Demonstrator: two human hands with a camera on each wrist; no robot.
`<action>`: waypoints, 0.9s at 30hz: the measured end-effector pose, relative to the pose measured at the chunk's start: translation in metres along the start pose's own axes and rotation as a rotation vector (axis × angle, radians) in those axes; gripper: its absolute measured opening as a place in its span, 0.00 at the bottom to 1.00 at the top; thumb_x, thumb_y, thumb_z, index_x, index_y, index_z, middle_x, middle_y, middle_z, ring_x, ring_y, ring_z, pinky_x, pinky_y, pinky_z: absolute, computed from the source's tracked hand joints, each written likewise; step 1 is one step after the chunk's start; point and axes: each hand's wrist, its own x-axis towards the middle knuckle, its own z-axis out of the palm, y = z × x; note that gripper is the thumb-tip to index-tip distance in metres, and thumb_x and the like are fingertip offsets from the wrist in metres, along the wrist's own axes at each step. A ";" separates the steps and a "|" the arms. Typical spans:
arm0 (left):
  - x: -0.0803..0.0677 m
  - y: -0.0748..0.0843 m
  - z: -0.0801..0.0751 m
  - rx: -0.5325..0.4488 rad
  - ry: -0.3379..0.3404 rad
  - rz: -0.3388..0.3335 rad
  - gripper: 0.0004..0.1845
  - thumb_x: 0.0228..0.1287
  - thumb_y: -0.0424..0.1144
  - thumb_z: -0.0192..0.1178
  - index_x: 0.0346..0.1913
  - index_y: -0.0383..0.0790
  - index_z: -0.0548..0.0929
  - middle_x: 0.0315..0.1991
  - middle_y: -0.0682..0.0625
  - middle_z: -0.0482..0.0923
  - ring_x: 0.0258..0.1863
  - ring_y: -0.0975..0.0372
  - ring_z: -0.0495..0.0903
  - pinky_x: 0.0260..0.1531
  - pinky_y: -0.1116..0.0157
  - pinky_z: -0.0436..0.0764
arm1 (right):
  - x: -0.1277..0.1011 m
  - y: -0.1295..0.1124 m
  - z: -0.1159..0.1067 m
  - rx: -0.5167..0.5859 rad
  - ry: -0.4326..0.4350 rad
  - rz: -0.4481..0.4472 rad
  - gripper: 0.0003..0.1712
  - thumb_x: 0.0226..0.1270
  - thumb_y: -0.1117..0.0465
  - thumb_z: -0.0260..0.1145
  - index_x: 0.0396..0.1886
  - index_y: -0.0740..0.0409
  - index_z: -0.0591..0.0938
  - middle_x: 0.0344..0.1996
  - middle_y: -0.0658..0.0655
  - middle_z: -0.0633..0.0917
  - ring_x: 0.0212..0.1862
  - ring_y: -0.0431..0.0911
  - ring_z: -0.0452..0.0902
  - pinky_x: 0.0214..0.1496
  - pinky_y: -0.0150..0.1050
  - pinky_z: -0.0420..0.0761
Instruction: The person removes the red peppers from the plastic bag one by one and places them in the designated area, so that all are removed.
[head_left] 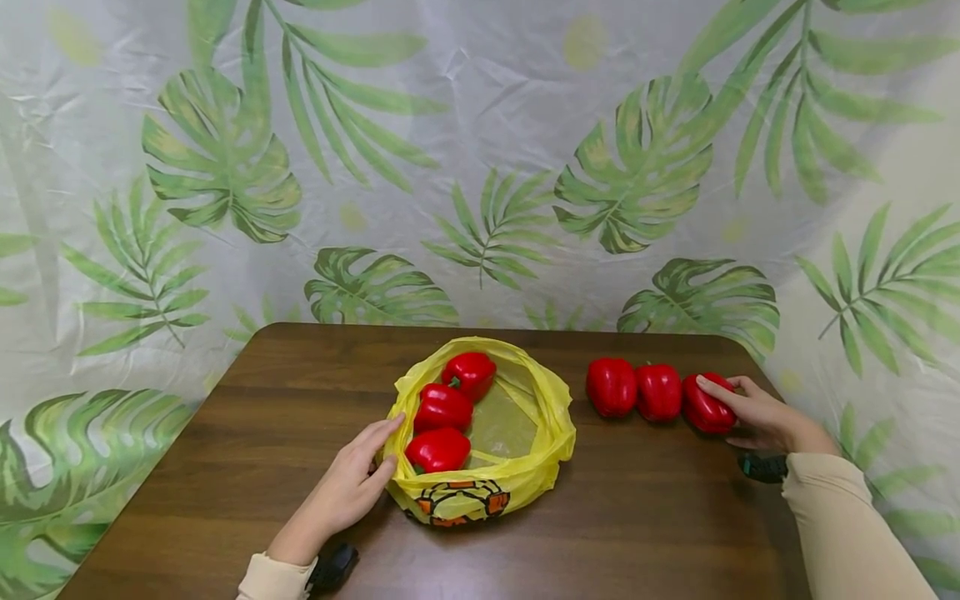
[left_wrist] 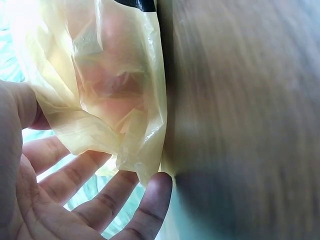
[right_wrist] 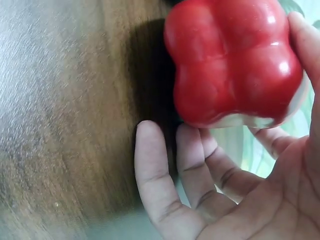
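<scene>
1. Right hand (head_left: 757, 410): fingers curled round end pepper (head_left: 707, 406), near table's (head_left: 225, 467) right edge; lift it clear of its neighbour.
2. Left hand (head_left: 352, 483): open, fingers apparently steadying bag (head_left: 525, 479) rim, mid-table; keep mouth wide.

The yellow bag (left_wrist: 100, 85) veils a reddish blur, perhaps a pepper.

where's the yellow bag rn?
In the head view the yellow bag sits mid-table holding three red peppers, with the left hand at its left rim and three more peppers to its right.
</scene>
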 end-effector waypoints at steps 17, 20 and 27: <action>0.001 -0.003 -0.001 -0.003 -0.017 -0.036 0.30 0.74 0.31 0.62 0.78 0.39 0.74 0.71 0.43 0.79 0.67 0.49 0.81 0.54 0.57 0.87 | 0.004 0.003 0.000 -0.007 0.003 0.006 0.53 0.78 0.27 0.50 0.72 0.65 0.43 0.72 0.80 0.57 0.61 0.58 0.77 0.56 0.52 0.88; 0.001 -0.003 -0.002 -0.008 -0.020 -0.034 0.31 0.74 0.30 0.61 0.78 0.39 0.74 0.72 0.43 0.79 0.66 0.50 0.81 0.51 0.60 0.86 | 0.001 0.001 0.002 -0.004 0.011 0.003 0.52 0.79 0.27 0.49 0.72 0.67 0.43 0.72 0.81 0.57 0.60 0.57 0.79 0.55 0.52 0.89; 0.001 -0.001 -0.001 -0.025 -0.009 -0.014 0.31 0.73 0.29 0.62 0.77 0.37 0.75 0.70 0.41 0.80 0.62 0.50 0.82 0.45 0.64 0.84 | -0.003 0.001 0.001 -0.023 0.023 -0.003 0.56 0.80 0.27 0.45 0.76 0.73 0.42 0.73 0.80 0.57 0.61 0.59 0.76 0.54 0.53 0.90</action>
